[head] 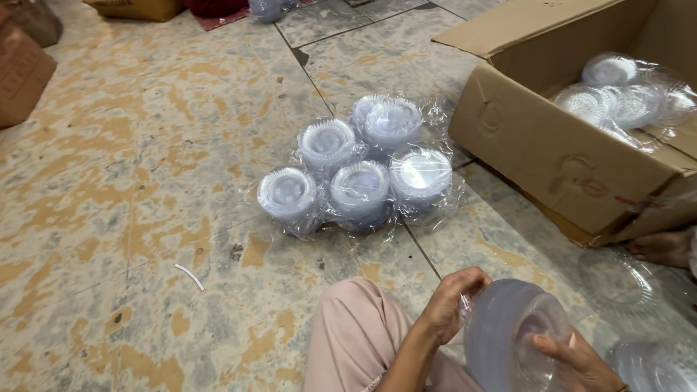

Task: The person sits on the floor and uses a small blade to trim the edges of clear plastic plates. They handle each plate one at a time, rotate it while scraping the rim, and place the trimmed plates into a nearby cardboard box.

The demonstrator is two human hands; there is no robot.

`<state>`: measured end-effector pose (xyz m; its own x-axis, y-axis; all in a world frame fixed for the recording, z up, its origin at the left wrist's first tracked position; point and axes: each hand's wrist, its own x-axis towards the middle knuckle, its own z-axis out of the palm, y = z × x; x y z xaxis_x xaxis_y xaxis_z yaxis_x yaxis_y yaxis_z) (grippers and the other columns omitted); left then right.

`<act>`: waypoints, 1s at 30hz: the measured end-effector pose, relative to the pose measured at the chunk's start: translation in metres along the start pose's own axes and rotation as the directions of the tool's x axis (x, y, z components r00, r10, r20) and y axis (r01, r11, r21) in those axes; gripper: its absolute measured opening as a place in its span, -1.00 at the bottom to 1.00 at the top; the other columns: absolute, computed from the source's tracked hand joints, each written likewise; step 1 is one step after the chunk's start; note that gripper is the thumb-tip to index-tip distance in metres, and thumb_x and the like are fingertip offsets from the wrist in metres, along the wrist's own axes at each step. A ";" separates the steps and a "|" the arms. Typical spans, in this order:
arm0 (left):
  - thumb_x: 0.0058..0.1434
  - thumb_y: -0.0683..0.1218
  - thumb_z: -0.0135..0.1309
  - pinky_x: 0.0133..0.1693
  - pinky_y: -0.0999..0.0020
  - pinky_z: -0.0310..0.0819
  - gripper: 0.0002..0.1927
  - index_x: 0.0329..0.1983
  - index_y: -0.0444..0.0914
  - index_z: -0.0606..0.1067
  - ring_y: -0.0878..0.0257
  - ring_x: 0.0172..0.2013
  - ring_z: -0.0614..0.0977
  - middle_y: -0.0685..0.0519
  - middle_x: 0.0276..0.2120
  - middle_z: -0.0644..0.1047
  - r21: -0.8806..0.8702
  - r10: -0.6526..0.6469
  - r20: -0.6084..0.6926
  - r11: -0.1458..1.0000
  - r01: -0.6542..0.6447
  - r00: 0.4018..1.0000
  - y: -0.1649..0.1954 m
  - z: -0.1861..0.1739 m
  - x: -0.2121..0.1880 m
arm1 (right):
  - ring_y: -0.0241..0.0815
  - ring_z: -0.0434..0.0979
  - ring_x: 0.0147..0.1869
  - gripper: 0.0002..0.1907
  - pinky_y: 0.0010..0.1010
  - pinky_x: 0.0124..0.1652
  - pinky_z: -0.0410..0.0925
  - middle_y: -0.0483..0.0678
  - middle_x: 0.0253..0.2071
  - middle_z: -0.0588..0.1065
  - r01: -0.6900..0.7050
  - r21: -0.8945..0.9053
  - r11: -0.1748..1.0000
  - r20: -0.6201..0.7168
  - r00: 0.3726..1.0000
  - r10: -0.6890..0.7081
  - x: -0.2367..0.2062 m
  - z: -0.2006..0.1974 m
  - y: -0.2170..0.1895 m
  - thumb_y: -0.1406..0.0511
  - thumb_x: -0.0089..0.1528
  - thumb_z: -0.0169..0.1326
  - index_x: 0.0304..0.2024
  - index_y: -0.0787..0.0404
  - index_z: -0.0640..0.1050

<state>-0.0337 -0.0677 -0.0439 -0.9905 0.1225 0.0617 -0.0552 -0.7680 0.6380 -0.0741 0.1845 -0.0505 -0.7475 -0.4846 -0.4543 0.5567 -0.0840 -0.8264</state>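
My left hand (pixel 451 303) and my right hand (pixel 573 361) both hold a stack of clear plastic bowls (pixel 508 330) at the bottom right, above my knee in pale pink trousers (pixel 356 337). The left hand grips the stack's far rim, the right hand its near open end. On the floor ahead stand several wrapped stacks of clear plastic bowls (pixel 361 174), grouped close together in crinkled film.
An open cardboard box (pixel 559 160) at the right holds more wrapped bowl stacks (pixel 617 94). A clear plastic plate (pixel 617 279) lies on the floor beside it, near a bare foot (pixel 664 247). Brown boxes (pixel 22 72) stand at the far left. Worn tiled floor (pixel 145 181) spreads left.
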 end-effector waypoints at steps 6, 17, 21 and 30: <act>0.20 -0.20 0.20 -0.07 0.51 0.56 -0.74 -0.07 -0.15 0.45 0.38 -0.11 0.58 0.17 -0.14 0.55 0.137 -0.074 -0.052 0.987 0.081 0.996 0.007 0.019 -0.007 | 0.01 0.58 0.08 -0.22 -0.02 0.04 0.46 0.09 0.00 0.55 0.008 -0.065 0.998 0.060 0.998 -0.004 -0.018 0.026 -0.009 0.29 -0.02 0.29 0.25 0.25 0.37; 0.23 -0.04 0.23 -0.17 0.42 0.62 -0.65 0.00 -0.28 0.48 0.31 -0.21 0.65 0.02 -0.15 0.60 0.111 -0.280 -0.064 0.952 0.285 0.958 -0.008 0.019 -0.010 | -0.15 0.59 0.06 -0.26 -0.26 0.09 0.46 0.03 -0.03 0.59 0.129 -0.069 0.989 0.157 0.981 -0.117 -0.049 0.038 -0.036 0.33 -0.06 0.40 0.16 0.39 0.48; 0.24 -0.05 0.20 -0.18 0.42 0.59 -0.53 0.17 -0.36 0.50 0.30 -0.20 0.66 -0.03 -0.11 0.64 0.224 -0.373 -0.118 0.893 0.391 0.920 0.005 0.024 -0.014 | -0.13 0.59 0.08 -0.26 -0.26 0.11 0.46 0.06 -0.02 0.58 0.155 -0.115 0.981 0.185 0.974 -0.132 -0.051 0.046 -0.042 0.32 -0.05 0.41 0.15 0.42 0.49; 0.30 -0.20 -0.01 -0.18 0.41 0.56 -0.71 0.04 -0.40 0.55 0.28 -0.21 0.64 0.01 -0.18 0.65 0.309 -0.311 -0.125 0.890 0.335 0.942 -0.001 0.009 -0.013 | -0.25 0.52 0.19 -0.18 -0.39 0.21 0.39 -0.04 0.11 0.55 0.192 -0.073 0.979 0.276 0.947 -0.165 -0.055 0.053 -0.043 0.33 0.01 0.41 0.31 0.32 0.42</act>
<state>-0.0191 -0.0624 -0.0382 -0.9318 0.2755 -0.2364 -0.3420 -0.4482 0.8259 -0.0380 0.1688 0.0273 -0.6997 -0.6853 -0.2020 0.3748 -0.1115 -0.9204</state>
